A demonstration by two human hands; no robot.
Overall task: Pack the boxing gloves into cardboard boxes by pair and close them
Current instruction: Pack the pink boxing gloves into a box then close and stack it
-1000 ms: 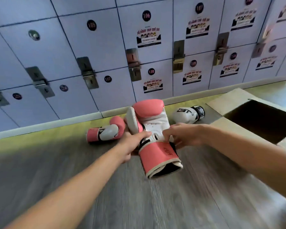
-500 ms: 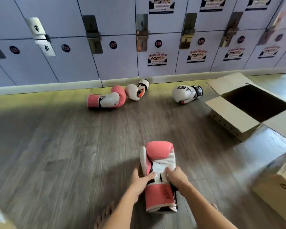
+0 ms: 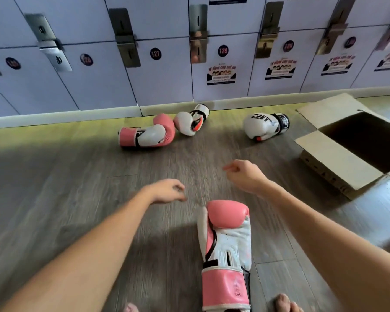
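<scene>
Change: both hands have let go of the near pink glove [image 3: 226, 255], which they gripped at the cuff half a second ago, and have swung forward past it.
Left hand [image 3: 167, 191]: released, fingers loosely curled, nothing in it. It hovers over the floor [image 3: 65, 188], just beyond the glove's padded end.
Right hand [image 3: 245, 176]: also empty, fingers slackly bent, a little further out than the left.
Near pink glove: flat on the floor between the forearms, white face up, cuff towards the person's toes. It looks parked there as the first of its pair.
Far pink glove [image 3: 146, 134]: the likely match, on its side by the foot of the lockers [image 3: 167, 86], well apart from the near one.
White-and-orange glove [image 3: 190, 120]: touching the far pink glove's padded end.
White glove with black cuff [image 3: 265, 126]: lies alone, nearer the box.
Cardboard box [image 3: 333, 158]: on the right, flaps spread wide, dark inside with nothing visible in it, so it seems ready to load.
Step in hand: apparently a reach for the second pink glove; no pair is packed yet.
Watch for: the pink and white gloves touch, so lifting one may drag the other.
</scene>
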